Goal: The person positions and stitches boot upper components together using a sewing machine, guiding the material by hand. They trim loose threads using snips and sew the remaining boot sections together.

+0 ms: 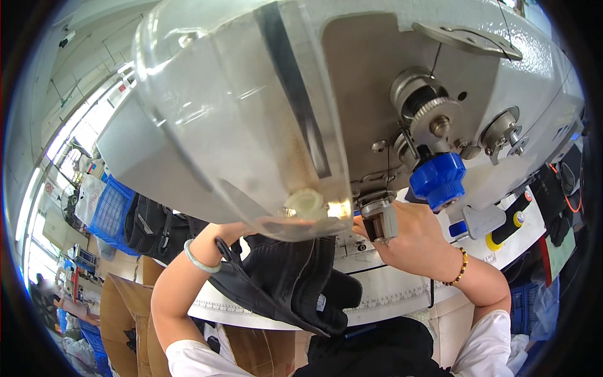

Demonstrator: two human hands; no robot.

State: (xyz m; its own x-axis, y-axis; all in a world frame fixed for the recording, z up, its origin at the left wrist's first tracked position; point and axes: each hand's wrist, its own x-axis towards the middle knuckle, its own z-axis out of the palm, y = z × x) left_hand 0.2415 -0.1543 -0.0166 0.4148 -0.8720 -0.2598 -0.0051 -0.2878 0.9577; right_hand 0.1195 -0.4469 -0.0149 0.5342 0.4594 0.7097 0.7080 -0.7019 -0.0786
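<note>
A large pale sewing machine head (pixel 232 125) fills the upper view, with thread tension discs and a blue knob (pixel 438 179) on its front. Below it, a black fabric piece with straps (pixel 282 276) lies over the white machine bed (pixel 251 308). My left hand (pixel 233 231) reaches in at the fabric's left side; the machine head hides its fingers. To the right, my right hand (pixel 414 242) is beside the metal needle bar area (pixel 380 220). Its fingers are curled together there, and the tips are hidden behind the metal part.
Black bags (pixel 151 229) and a blue crate (pixel 113 210) are at the left. An open cardboard box (pixel 125 320) stands at lower left. A black-and-yellow handled tool (pixel 509 223) lies on the bed's right side. A ruler scale (pixel 370 308) runs along the near edge.
</note>
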